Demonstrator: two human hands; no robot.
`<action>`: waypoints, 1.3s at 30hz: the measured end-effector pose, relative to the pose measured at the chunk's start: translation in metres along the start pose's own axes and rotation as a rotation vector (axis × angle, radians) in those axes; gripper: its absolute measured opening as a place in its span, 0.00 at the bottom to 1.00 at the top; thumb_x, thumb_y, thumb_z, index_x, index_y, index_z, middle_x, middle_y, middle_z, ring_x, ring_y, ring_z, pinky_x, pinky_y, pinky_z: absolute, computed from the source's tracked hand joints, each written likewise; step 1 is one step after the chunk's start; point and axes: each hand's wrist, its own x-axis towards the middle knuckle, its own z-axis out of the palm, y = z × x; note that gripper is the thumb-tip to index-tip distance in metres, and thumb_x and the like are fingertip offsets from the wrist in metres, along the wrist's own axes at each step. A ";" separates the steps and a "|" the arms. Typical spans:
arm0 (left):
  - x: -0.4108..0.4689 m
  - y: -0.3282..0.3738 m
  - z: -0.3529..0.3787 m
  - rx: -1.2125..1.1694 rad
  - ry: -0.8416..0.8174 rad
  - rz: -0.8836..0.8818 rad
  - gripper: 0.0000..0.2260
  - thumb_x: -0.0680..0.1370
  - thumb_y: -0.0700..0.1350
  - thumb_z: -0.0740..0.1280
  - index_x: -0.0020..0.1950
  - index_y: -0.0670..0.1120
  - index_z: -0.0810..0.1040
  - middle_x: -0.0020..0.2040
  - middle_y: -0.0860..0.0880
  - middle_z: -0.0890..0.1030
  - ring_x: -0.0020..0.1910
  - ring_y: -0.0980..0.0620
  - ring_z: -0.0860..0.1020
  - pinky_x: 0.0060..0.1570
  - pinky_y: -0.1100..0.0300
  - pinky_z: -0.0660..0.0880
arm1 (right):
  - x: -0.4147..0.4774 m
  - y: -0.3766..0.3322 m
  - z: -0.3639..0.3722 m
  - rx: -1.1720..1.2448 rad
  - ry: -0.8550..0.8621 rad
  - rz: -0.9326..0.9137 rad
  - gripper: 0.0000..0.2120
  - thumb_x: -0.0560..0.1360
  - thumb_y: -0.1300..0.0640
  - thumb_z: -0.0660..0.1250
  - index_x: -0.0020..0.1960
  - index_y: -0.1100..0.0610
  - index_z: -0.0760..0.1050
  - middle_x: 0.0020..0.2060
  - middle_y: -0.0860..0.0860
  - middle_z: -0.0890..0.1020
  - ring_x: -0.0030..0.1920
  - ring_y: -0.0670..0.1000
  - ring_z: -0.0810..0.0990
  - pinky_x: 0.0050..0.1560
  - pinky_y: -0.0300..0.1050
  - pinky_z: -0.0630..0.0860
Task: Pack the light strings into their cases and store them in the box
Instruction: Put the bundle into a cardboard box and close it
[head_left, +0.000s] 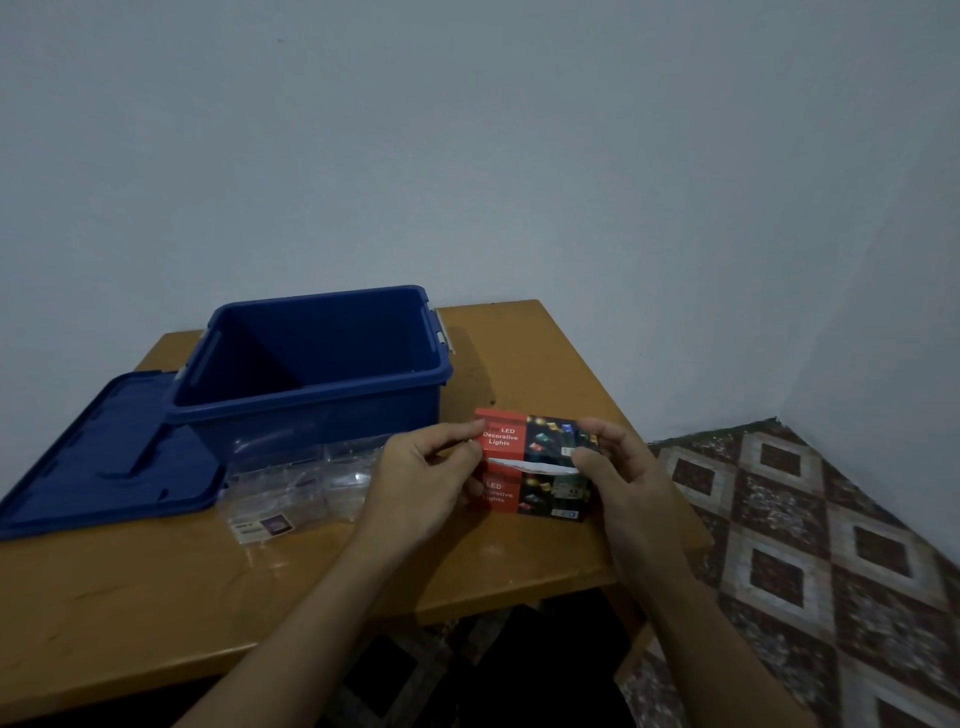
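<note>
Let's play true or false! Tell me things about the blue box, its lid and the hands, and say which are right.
1. The lid is on the box. False: it lies on the table beside the box.
2. The left hand and right hand both hold the red carton. True.
3. The box is full of cases. False: none show inside it.
4. Clear cases lie in front of the box. True.

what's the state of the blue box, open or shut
Open. The blue box has no lid on it. Its lid lies beside it on the table, and the box's inside shows from above.
</note>
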 end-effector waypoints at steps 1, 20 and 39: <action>-0.001 0.000 0.001 0.015 0.007 0.002 0.07 0.80 0.45 0.68 0.56 0.52 0.84 0.40 0.49 0.85 0.36 0.54 0.82 0.35 0.63 0.79 | 0.000 0.001 0.000 -0.009 0.001 0.000 0.10 0.78 0.60 0.69 0.58 0.49 0.80 0.54 0.49 0.83 0.52 0.49 0.85 0.39 0.43 0.83; 0.001 0.014 0.009 0.312 -0.104 -0.164 0.14 0.85 0.51 0.55 0.50 0.49 0.78 0.39 0.49 0.80 0.35 0.55 0.77 0.36 0.60 0.72 | 0.004 -0.006 0.010 -0.116 -0.016 0.057 0.11 0.84 0.61 0.60 0.61 0.48 0.73 0.56 0.48 0.79 0.51 0.48 0.83 0.33 0.39 0.81; 0.014 0.002 0.028 -0.026 -0.030 -0.250 0.17 0.81 0.60 0.56 0.66 0.54 0.70 0.55 0.52 0.80 0.54 0.53 0.78 0.64 0.46 0.72 | 0.002 0.002 0.009 -0.160 0.006 0.107 0.13 0.85 0.50 0.57 0.52 0.50 0.79 0.43 0.48 0.84 0.37 0.39 0.84 0.32 0.33 0.76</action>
